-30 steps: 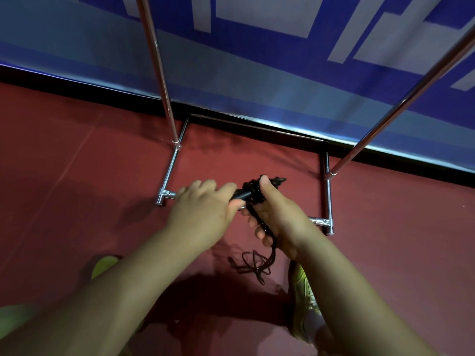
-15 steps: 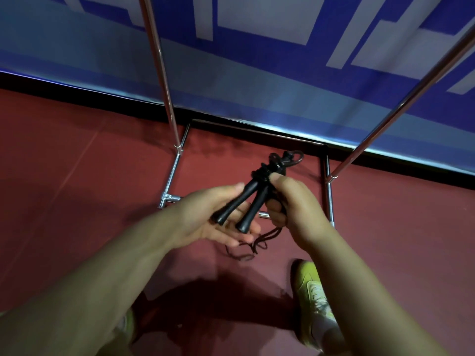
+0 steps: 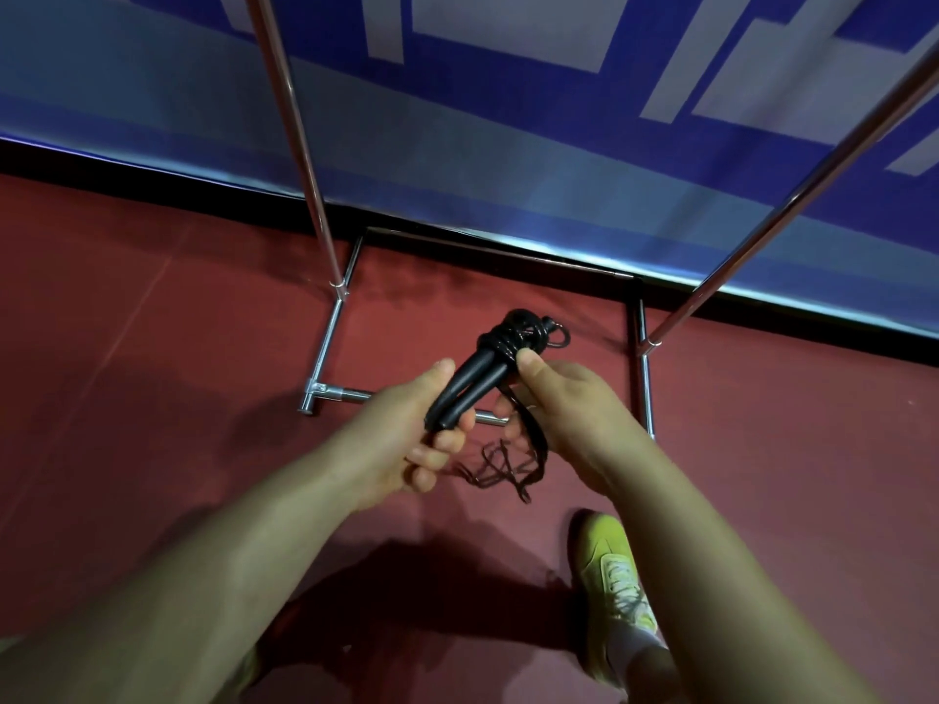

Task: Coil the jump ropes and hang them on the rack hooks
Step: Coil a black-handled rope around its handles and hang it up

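Jump rope [image 3: 513,343]: black; we see cord wound in a tight bundle around the tops of its two handles [image 3: 465,388], which lie side by side, tilted. Loose loops dangle below.
Rack [image 3: 325,343]: chrome tube frame; its base rests on the red floor, two poles rising.

Count: one jump rope [image 3: 513,343], black, with two handles [image 3: 465,386] lying side by side. Two hands on it: left hand [image 3: 401,439], right hand [image 3: 569,414]. One chrome rack [image 3: 325,348], two uprights visible, base tubes on the floor. One yellow-green shoe [image 3: 612,576] fully in view. One blue-and-white banner [image 3: 508,119] along the wall. One red floor [image 3: 127,348].
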`<state>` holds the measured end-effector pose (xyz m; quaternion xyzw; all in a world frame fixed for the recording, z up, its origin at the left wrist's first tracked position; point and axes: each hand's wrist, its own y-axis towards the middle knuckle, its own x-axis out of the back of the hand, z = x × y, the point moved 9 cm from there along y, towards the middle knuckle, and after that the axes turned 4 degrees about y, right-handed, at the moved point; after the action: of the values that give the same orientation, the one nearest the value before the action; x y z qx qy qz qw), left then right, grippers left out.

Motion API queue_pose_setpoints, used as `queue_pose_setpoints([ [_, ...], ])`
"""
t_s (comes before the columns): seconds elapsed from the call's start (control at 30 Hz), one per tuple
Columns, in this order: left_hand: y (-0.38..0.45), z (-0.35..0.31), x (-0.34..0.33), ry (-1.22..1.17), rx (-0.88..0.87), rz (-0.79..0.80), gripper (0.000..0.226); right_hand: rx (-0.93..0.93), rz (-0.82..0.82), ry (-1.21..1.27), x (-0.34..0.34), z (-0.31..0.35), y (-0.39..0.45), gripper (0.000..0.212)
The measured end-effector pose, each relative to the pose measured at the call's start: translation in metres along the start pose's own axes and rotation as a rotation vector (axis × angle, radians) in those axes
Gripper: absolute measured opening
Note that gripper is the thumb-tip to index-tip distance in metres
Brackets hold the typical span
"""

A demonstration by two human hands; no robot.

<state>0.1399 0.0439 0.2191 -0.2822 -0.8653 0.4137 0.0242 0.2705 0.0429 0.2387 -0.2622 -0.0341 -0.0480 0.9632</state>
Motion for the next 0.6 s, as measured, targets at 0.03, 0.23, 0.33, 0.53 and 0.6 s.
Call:
queue_pose_setpoints([
  [0.03, 0.001, -0.002, 0.003, 0.056, -0.022, -0.046, 0.052, -0.002, -0.014, -0.015, 0.002, 0.000, 0.000, 0.040],
  [0.23, 0.003, -0.015, 0.018, 0.315, -0.186, -0.187, 0.050, -0.036, -0.130, -0.247, 0.013, -0.008, 0.003, 0.053],
  [0.33, 0.004, -0.022, 0.031, 0.497, -0.265, -0.282, 0.050, -0.040, -0.163, -0.313, 0.013, -0.012, 0.004, 0.056],
  [0.53, -0.003, -0.031, 0.045, 0.899, -0.287, -0.484, 0.045, -0.190, 0.009, 0.038, -0.007, -0.028, 0.004, 0.062],
  [0.6, -0.003, -0.030, 0.045, 0.977, -0.287, -0.484, 0.043, -0.219, 0.050, 0.078, -0.011, -0.033, 0.006, 0.069],
])
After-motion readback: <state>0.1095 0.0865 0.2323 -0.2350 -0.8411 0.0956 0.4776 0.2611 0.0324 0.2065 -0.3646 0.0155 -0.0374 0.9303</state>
